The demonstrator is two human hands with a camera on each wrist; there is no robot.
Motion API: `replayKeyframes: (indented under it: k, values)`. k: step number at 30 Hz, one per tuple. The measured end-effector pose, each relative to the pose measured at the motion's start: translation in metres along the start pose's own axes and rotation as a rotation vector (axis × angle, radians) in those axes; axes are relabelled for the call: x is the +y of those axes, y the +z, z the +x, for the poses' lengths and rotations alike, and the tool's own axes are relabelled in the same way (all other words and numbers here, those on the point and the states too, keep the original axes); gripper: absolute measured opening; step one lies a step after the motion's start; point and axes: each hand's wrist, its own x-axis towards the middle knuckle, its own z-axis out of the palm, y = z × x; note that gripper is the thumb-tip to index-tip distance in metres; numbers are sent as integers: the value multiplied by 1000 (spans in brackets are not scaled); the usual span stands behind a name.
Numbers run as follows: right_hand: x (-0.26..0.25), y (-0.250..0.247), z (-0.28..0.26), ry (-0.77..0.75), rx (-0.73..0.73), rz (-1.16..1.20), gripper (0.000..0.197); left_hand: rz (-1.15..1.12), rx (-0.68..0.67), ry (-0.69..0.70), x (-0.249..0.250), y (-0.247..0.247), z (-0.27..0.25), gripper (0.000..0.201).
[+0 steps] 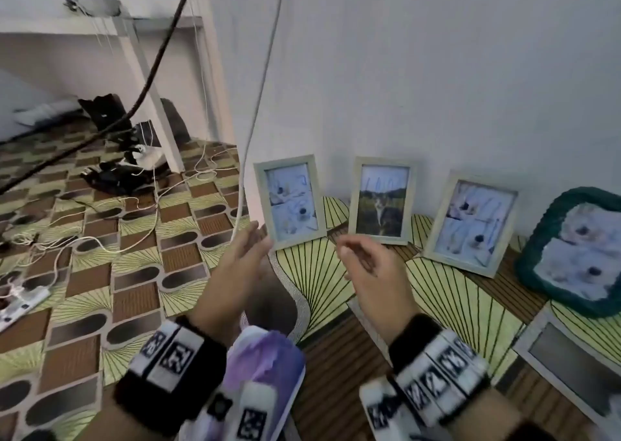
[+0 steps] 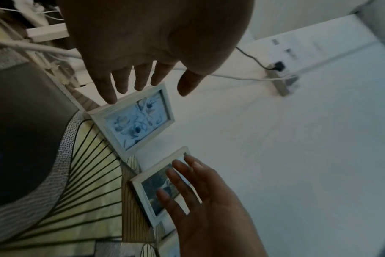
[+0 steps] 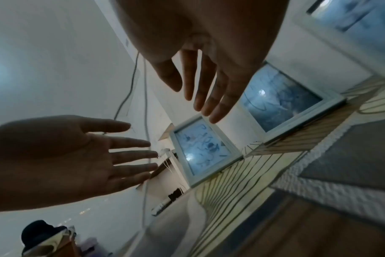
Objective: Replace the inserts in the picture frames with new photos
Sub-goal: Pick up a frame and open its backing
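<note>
Leftmost picture frame [image 1: 289, 202] just beyond both empty hands, left hand [image 1: 235, 265] and right hand [image 1: 366, 265], fingers spread.

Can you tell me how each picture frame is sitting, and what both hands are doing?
Left hand: open, fingers straight, holding nothing.
Right hand: open, fingers loosely bent, holding nothing.
Leftmost frame: upright, leaning on the wall, pale blue picture inside.
Cat-photo frame: upright against the wall.
Third frame: leaning back against the wall, pale blue picture inside.
Green frame: leaning back, blurry white picture inside.
Grey frame: lying flat on the floor.
</note>
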Motion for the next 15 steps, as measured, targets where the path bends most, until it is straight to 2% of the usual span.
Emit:
replayKeyframes:
  k: [4,7,10,13,15]
  values:
    - [9,16,63,61,-123,-99,47,-84,-32,-129,-3,11,48,48]
    - [19,30,95,107,-201,-109,59,-56,-25,-141,-11,19,68,53]
    - [25,42,118,123,-229,-140,61,-57,-16,-105,-13,23,83,49]
    - [25,47,130,143,-278,-114,54,-89,-11,-159,-7,25,88,36]
    - [25,49,133,178,-300,-58,54,-98,-8,-204,-3,25,86,42]
